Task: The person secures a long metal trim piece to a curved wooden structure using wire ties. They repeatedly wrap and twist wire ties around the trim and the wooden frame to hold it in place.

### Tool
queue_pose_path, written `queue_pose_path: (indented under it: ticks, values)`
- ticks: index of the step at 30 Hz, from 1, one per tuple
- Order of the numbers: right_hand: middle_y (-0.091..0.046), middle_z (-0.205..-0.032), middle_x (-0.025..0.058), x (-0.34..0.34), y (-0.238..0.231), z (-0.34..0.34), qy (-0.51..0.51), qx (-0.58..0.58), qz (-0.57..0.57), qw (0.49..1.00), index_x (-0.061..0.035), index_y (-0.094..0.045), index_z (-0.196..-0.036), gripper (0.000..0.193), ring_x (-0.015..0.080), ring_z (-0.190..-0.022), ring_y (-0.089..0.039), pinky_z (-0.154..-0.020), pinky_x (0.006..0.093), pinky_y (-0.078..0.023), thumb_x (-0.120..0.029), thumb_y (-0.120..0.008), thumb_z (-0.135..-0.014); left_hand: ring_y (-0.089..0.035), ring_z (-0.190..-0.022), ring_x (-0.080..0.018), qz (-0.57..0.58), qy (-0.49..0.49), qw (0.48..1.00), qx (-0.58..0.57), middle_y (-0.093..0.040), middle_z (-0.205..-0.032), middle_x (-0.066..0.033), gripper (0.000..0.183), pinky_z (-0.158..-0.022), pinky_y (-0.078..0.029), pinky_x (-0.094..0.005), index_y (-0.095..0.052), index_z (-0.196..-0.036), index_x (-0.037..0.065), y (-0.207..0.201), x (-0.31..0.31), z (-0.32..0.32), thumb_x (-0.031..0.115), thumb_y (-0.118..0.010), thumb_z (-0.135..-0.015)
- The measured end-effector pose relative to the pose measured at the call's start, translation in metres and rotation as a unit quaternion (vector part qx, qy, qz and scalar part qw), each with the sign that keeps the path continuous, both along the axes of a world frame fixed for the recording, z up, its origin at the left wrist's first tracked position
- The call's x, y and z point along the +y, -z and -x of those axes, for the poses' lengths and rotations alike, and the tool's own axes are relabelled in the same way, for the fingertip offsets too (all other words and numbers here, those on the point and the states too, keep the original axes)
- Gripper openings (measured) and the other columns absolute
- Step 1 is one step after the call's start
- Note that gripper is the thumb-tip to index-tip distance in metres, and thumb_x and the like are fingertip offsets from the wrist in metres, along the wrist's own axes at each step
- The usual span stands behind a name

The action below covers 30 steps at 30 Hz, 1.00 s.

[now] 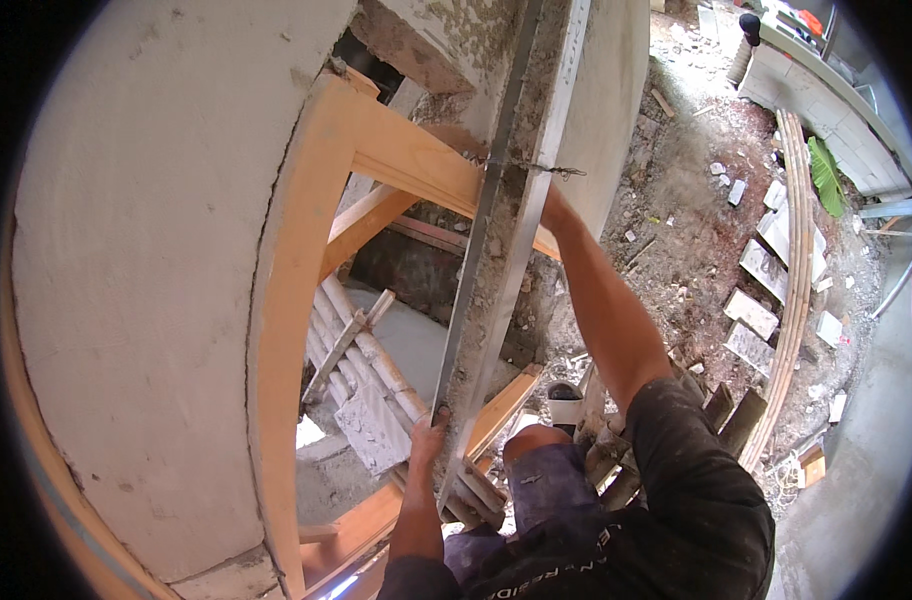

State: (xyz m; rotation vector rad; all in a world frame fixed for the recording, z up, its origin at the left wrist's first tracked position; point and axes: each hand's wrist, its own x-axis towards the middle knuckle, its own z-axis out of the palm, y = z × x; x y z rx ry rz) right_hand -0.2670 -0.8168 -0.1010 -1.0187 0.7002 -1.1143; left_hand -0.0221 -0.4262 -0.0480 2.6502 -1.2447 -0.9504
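Note:
Two long straightedge bars run up a rough mortared wall end: a dark-edged left bar (472, 255) and a pale metal right bar (537, 212). A twisted wire (551, 169) crosses them near the top. My left hand (428, 438) is closed on the lower end of the left bar, its thumb on the face. Raised high, my right hand (554, 212) reaches to the right bar just below the wire; its fingers are hidden behind the bar.
A wooden window frame (288, 330) stands in the plastered wall (166, 250) at left. Through it show wooden poles (361, 340) and a pale board (374, 430). At right, long poles (791, 290), broken slabs (751, 312) and rubble cover the ground below. A bucket (565, 405) is by my knee.

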Motion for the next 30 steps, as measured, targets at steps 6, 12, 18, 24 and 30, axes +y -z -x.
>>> queue_pose_path:
  ticks: [6, 12, 18, 24, 30]
  values:
    - [-0.052, -0.113, 0.0077, 0.025, 0.005, -0.015, 0.082, -0.126, 0.032, 0.988, -0.0011, -0.043, -0.123, 0.042, 0.0179, -0.102, -0.047, -0.089, 0.0322, -0.038, -0.023, -0.05, -0.088, -0.057, -0.071, -0.0322, 0.004, -0.006, 1.0, 0.011, -0.058, -0.072, -0.0213, 0.053, -0.066, -0.042, -0.041, -0.059, -0.085, 0.0, -0.001, -0.001, 0.002, 0.05, -0.046, -0.084]
    - [-0.052, -0.113, 0.0079, 0.012, -0.001, 0.003, -0.009, -0.063, 0.113, 0.992, -0.0009, -0.048, -0.119, 0.04, 0.0176, -0.102, -0.046, -0.09, 0.031, -0.038, -0.02, -0.055, -0.084, -0.058, -0.071, -0.0323, 0.023, 0.003, 1.0, 0.022, -0.058, -0.071, -0.0218, 0.052, -0.065, -0.042, -0.0416, -0.06, -0.085, 0.0, 0.001, 0.0, 0.001, 0.05, -0.046, -0.085]
    - [-0.057, -0.108, 0.0096, 0.011, -0.012, 0.012, -0.011, 0.057, 0.054, 0.997, -0.0025, -0.057, -0.108, 0.031, 0.0173, -0.097, -0.049, -0.087, 0.033, -0.04, -0.015, -0.059, -0.079, -0.057, -0.071, -0.0332, 0.039, 0.004, 0.998, 0.039, -0.058, -0.072, -0.022, 0.052, -0.065, -0.042, -0.0412, -0.06, -0.086, 0.0, 0.006, 0.003, -0.002, 0.05, -0.045, -0.085]
    - [-0.06, -0.097, 0.0093, 0.005, 0.004, 0.014, 0.042, 0.118, 0.136, 0.983, -0.003, -0.058, -0.103, 0.033, 0.0212, -0.088, -0.054, -0.081, 0.0341, -0.044, -0.008, -0.066, -0.071, -0.056, -0.072, -0.0321, 0.035, 0.01, 0.999, 0.019, -0.058, -0.071, -0.0209, 0.054, -0.067, -0.042, -0.0401, -0.06, -0.086, -0.001, 0.008, 0.002, 0.001, 0.051, -0.047, -0.084]
    - [-0.057, -0.09, 0.0055, 0.006, 0.006, 0.011, 0.044, 0.004, 0.011, 0.999, -0.0005, -0.057, -0.096, 0.027, 0.0124, -0.083, -0.047, -0.073, 0.0321, -0.043, -0.009, -0.066, -0.073, -0.055, -0.072, -0.031, 0.006, -0.028, 0.999, 0.029, -0.058, -0.073, -0.02, 0.054, -0.068, -0.042, -0.0392, -0.059, -0.088, -0.002, 0.004, -0.001, 0.007, 0.051, -0.048, -0.083]
